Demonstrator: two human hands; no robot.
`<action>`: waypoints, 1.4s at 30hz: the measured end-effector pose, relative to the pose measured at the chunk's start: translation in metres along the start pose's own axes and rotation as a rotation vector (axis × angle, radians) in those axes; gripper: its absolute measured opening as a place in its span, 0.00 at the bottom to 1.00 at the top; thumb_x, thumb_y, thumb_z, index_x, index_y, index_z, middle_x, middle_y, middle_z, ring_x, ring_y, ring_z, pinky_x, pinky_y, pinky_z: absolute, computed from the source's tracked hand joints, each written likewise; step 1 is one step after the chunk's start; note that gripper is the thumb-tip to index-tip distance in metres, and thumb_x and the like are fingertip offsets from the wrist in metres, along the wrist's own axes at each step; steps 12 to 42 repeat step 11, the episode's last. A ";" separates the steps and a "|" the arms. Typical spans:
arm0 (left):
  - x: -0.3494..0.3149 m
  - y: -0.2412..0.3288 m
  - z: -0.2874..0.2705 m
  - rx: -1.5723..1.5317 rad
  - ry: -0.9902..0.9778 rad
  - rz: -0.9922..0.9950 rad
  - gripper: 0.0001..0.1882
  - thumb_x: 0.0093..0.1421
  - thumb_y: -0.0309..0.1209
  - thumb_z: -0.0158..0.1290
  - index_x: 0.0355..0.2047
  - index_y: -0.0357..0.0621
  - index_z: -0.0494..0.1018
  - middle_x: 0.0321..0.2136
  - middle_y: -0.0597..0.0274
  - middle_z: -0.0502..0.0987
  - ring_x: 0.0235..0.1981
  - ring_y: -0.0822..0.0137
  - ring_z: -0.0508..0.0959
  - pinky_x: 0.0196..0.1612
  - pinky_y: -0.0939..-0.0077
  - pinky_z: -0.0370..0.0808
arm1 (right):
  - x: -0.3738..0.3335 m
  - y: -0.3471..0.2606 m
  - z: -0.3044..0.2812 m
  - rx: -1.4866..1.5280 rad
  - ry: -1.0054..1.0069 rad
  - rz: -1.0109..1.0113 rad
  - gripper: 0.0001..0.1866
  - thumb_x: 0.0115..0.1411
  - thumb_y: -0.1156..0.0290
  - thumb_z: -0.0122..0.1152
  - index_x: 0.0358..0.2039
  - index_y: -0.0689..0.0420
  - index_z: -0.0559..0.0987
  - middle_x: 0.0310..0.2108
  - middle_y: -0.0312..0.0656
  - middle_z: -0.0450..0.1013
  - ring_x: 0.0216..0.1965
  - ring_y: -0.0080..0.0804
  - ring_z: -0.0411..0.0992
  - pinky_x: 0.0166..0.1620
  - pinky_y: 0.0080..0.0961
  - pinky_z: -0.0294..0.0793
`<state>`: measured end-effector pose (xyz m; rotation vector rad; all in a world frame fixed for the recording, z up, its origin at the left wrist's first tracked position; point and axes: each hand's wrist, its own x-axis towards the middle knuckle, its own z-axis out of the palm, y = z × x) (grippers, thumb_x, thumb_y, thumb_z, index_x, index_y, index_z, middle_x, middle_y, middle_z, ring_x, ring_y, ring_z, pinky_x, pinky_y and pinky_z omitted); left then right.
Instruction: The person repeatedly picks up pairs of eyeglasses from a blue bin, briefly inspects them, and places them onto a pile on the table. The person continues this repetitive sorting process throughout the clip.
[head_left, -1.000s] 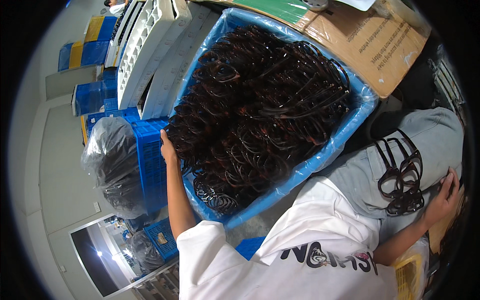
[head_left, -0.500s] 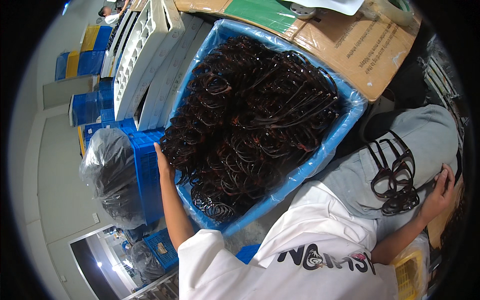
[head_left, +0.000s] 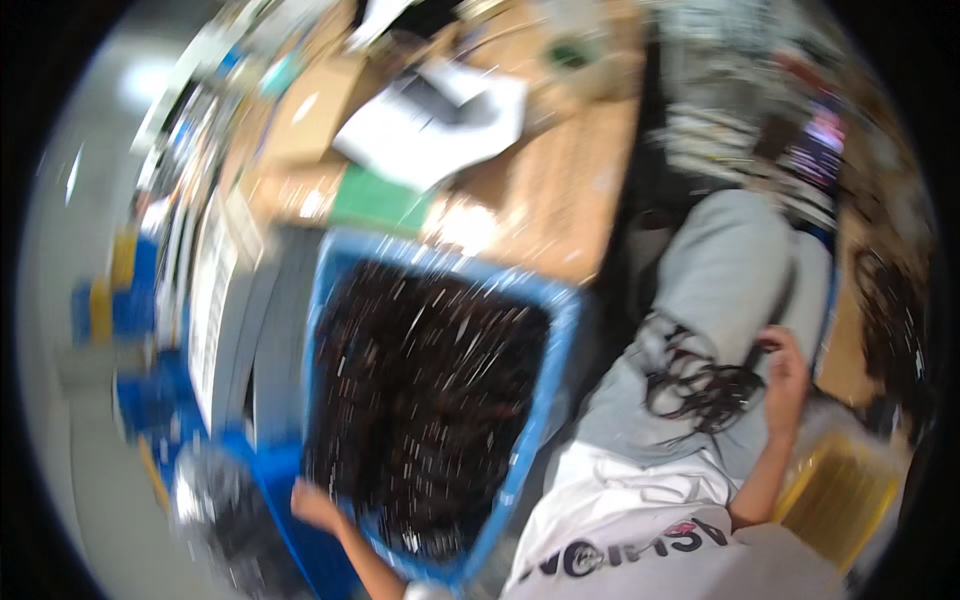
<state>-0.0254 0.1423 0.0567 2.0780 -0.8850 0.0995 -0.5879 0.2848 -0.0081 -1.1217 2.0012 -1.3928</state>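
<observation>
Motion blurs the whole view. A blue crate (head_left: 562,345) lined with clear plastic stands before me, heaped with dark brown eyeglass frames (head_left: 430,400). My left hand (head_left: 318,505) is at the crate's near left edge beside the heap; its fingers are smeared, so whether it grips anything is unclear. A few loose dark eyeglass frames (head_left: 695,385) lie on my lap, over the grey trousers. Just to their right is my right hand (head_left: 787,380), its fingers curled together with something small and dark at the tips that I cannot make out.
Cardboard (head_left: 560,200) bearing white paper (head_left: 450,125) borders the crate's far side. White trays (head_left: 225,310) stack at left, near a blue crate (head_left: 285,500) and a grey plastic bag (head_left: 215,510). A yellow basket (head_left: 845,500) sits at lower right; more dark frames (head_left: 890,310) lie beyond my right knee.
The view has swung toward the right and farther off, so the crate now appears lower and to the left. My left hand stays by the crate's edge; my right hand is nearer the lap frames.
</observation>
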 end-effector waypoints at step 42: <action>-0.284 0.126 0.070 -0.319 -1.022 1.147 0.42 0.48 0.49 0.56 0.55 0.34 0.53 0.52 0.41 0.60 0.53 0.46 0.63 0.56 0.53 0.59 | -0.045 0.006 0.036 0.198 0.135 -0.027 0.21 0.53 0.53 0.59 0.38 0.58 0.73 0.35 0.44 0.69 0.40 0.38 0.66 0.48 0.31 0.62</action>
